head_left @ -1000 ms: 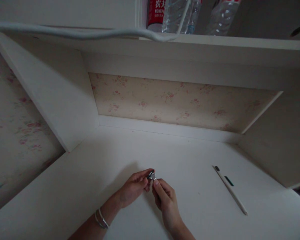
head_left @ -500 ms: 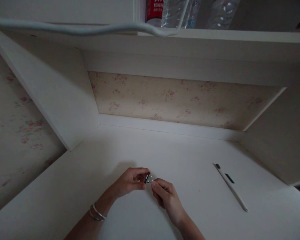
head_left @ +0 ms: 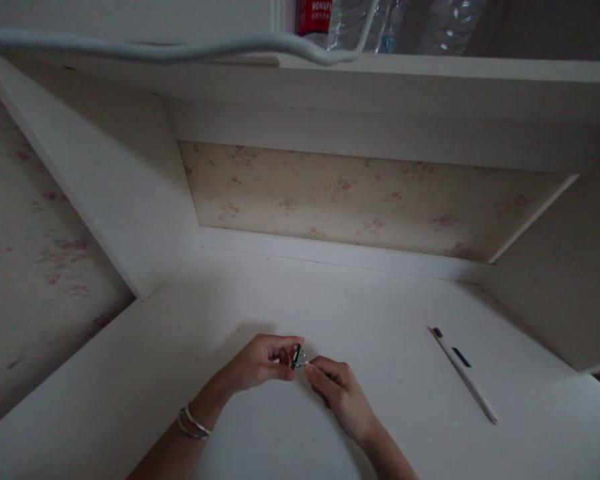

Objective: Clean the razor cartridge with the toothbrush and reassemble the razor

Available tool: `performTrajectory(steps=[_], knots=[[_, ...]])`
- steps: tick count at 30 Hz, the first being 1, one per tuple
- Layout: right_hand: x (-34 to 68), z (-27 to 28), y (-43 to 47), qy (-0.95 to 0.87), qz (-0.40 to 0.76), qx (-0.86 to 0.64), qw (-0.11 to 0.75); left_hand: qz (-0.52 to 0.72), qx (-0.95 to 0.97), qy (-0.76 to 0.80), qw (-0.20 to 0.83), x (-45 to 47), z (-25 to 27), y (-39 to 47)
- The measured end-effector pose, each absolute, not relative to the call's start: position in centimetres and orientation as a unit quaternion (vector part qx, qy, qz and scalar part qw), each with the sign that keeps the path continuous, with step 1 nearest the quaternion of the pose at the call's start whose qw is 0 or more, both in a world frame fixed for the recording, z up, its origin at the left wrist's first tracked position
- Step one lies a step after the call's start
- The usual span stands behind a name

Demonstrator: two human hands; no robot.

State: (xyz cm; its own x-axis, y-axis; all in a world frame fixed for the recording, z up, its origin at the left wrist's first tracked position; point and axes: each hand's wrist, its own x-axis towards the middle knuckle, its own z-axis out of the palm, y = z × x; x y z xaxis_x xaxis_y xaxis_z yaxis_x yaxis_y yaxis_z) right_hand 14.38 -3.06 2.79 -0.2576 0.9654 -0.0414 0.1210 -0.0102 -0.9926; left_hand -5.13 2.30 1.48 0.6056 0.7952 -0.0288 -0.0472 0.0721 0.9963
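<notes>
A small black binder clip [head_left: 296,357] with silver wire handles is held between my hands, above the white desktop [head_left: 230,293]. The thumb and fingers of my left hand [head_left: 257,361] grip the ends of its black body. From the other side, my right hand [head_left: 335,390] pinches the wire handles between thumb and bent forefinger. The inside of the clip is too small and dim to make out.
On the desk at right lie a white pen [head_left: 465,377] and a small dark strip [head_left: 461,357] beside it. Overhead, a pale cable [head_left: 180,52] hangs in front of a shelf [head_left: 430,67] with plastic bottles [head_left: 355,27]. Side panels flank the desk.
The binder clip has turned slightly, its black body now more upright. Both hands keep hold of it and have barely shifted. The whole view has moved a little.
</notes>
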Motion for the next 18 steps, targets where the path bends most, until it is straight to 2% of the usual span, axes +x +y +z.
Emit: performTrajectory(steps=[11, 18], knots=[[14.8, 3.0, -3.1, -0.609, 0.518, -0.468, 0.375, 0.307, 0.642, 0.278, 0.646, -4.8, 2.5, 2.1], [14.9, 2.9, -2.9, -0.583, 0.561, -0.460, 0.366, 0.308, 0.641, 0.264, 0.652, -4.6, 2.4, 2.0]])
